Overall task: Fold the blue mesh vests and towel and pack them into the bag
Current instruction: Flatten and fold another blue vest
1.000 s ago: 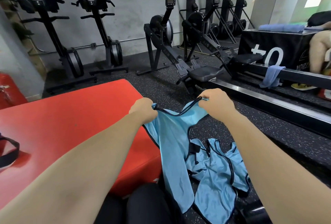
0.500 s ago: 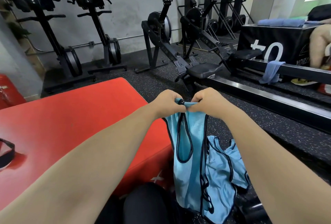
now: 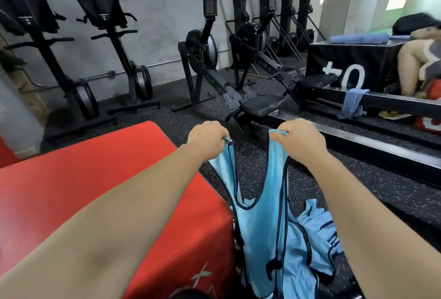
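The mesh vest (image 3: 260, 222) is light blue with dark trim. I hold it by both shoulder straps and it hangs upright, neck opening spread. A second vest (image 3: 315, 220) lies crumpled on the floor (image 3: 358, 186) behind it.

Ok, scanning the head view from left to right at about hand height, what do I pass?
Red pad → left hand gripping one strap → blue vest hanging between the hands → right hand gripping the other strap → towel draped over a black rail.

vest (image 3: 261, 222) hangs right of box (image 3: 100, 193), rower (image 3: 260, 105) behind.
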